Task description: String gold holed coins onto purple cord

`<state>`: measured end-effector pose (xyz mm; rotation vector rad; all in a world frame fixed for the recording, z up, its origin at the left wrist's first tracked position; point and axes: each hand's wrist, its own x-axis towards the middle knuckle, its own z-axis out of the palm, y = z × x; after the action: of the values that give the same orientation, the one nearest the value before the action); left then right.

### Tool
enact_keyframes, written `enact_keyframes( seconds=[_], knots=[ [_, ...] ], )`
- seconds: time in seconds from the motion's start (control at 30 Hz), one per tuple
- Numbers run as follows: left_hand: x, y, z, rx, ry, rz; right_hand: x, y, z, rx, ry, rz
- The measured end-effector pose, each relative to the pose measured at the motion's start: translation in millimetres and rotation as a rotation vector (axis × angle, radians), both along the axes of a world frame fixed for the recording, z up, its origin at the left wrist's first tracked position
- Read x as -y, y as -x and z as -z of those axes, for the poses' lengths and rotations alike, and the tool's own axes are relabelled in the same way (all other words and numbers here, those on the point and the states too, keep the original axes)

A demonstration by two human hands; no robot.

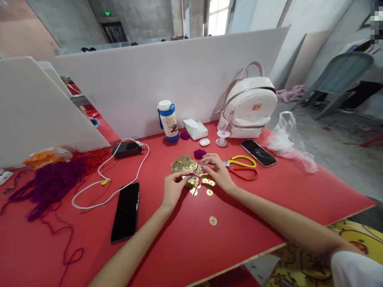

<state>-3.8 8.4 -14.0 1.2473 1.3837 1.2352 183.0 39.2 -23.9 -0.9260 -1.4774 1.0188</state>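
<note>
We look to be looping purple cord (196,172) over the square-holed coins (182,163), at the heap's 5 o'clock; left hand (174,188) pinches it; right hand (220,173), cord's 3 o'clock, grip unclear; next likely needs steady tension.

I'm in what looks like a craft workshop: purple yarn (56,183) at nine o'clock and holed gold-coloured coins (182,164) at twelve on my red table (191,247), a green exit sign (107,13) at eleven, raw concrete floor (344,128) at three (scraps (330,133) lie on it).
</note>
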Motion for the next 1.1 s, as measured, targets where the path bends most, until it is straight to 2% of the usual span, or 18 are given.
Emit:
enact_keyframes(
  seconds=[0.13,0.3,0.43,0.9,1.1],
  knots=[
    [1.7,-1.6,-1.7,0.011,-0.008,0.011,5.8,1.3,0.4,0.265,-0.179,-0.04],
    [7.8,-5.6,-11.9,0.015,0.006,0.017,8.7,4.7,4.1,0.319,-0.232,-0.168],
    [12.9,-8.3,-22.6,-0.018,0.001,0.031,9.1,6.0,7.9,0.346,-0.282,-0.202],
    [22.9,-14.8,-37.2,0.02,-0.046,0.102,9.3,4.9,5.4,0.405,-0.309,-0.187],
    [12.0,-7.4,-25.3,-0.036,-0.057,0.109,7.4,3.1,-2.9,0.302,-0.203,-0.202]
  ],
)
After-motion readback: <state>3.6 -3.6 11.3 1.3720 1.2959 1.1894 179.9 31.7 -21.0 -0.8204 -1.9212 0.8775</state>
